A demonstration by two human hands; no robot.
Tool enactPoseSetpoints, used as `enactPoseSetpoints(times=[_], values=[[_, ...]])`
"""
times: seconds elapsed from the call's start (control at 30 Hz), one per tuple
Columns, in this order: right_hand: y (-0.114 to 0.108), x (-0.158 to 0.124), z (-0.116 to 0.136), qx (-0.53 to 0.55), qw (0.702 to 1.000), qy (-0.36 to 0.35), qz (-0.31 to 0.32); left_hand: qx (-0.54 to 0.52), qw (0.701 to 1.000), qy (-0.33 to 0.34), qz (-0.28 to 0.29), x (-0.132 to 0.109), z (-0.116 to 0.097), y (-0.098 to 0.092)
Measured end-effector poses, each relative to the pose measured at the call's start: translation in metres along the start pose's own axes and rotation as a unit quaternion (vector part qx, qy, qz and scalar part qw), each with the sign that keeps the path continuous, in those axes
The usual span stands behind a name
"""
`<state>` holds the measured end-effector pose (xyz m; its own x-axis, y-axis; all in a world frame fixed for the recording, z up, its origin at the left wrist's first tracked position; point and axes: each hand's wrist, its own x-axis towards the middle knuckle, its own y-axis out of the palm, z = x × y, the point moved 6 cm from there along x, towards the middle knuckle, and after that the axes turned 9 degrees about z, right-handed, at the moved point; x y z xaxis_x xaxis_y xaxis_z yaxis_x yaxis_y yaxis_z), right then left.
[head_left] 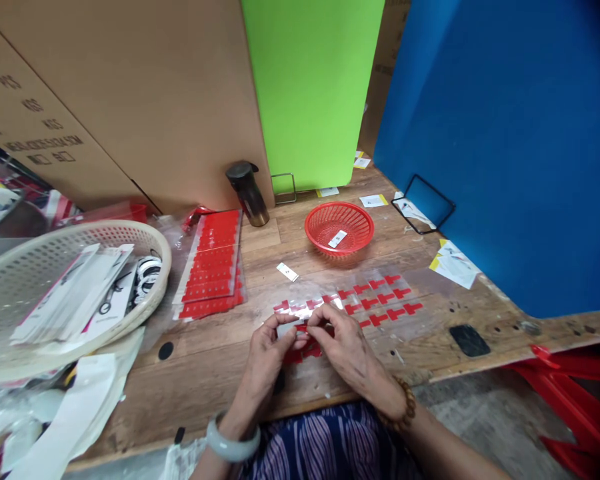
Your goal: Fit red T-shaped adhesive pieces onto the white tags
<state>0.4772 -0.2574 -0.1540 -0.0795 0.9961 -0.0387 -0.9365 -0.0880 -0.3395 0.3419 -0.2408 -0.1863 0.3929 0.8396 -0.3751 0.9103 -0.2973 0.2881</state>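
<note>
My left hand (pixel 270 350) pinches a small pale card (pixel 291 327) between thumb and fingers. My right hand (pixel 341 339) is closed at the card's right end, its fingertips pinching a small red sticker (pixel 303 329), partly hidden by the fingers. Both hands are over a clear sheet with rows of red T-shaped stickers (pixel 369 304); they cover its left part. Beyond the sheet lies a small white card (pixel 287 272) with dark print. A similar card (pixel 337 239) rests inside a red plastic basket (pixel 310 230).
Stacked red sticker sheets (pixel 213 257) lie left of the hands, near a dark bottle (pixel 250 197). A white basket (pixel 163 267) at far left holds packaging cards. Cardboard, a green panel (pixel 313 93) and a blue panel (pixel 505 153) stand behind. A red stool (pixel 570 400) is at right.
</note>
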Motion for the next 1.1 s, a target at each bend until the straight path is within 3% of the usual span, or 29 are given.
enactPoseSetpoints(times=[0.27,1.1], values=[[0.001,0.004,-0.009,0.01,0.999,0.03,0.022,-0.069,0.996,-0.053,-0.002,0.0,0.003,-0.001],[0.009,0.007,-0.012,-0.067,0.998,0.002,0.011,-0.022,0.999,-0.042,-0.027,-0.006,-0.002,-0.002]])
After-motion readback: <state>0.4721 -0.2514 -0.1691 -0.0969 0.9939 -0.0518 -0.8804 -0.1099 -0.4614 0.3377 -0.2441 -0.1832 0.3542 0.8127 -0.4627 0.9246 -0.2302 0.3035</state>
